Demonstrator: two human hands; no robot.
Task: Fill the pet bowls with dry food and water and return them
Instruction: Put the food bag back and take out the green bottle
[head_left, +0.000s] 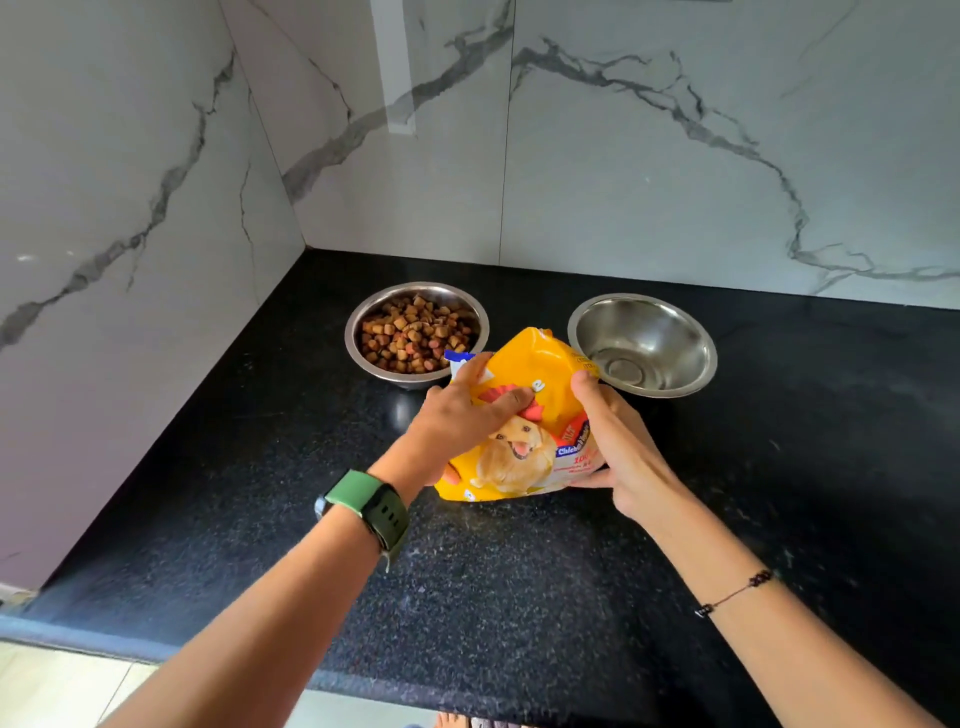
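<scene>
Two steel bowls stand near the back of a black counter (519, 597). The left bowl (358, 332) holds brown dry kibble (415, 335). The right bowl (642, 345) has no food in it. Just in front of them a yellow dog-food bag (535, 374) rests on the counter, its top folded over. My left hand (462, 415), with a green watch on the wrist, presses on the bag's front and left side. My right hand (615, 441) grips the bag's right side.
White marble-look walls (675, 156) close the counter at the back and on the left, forming a corner. The counter's front edge (156, 647) runs across the lower left, with pale floor tiles below it.
</scene>
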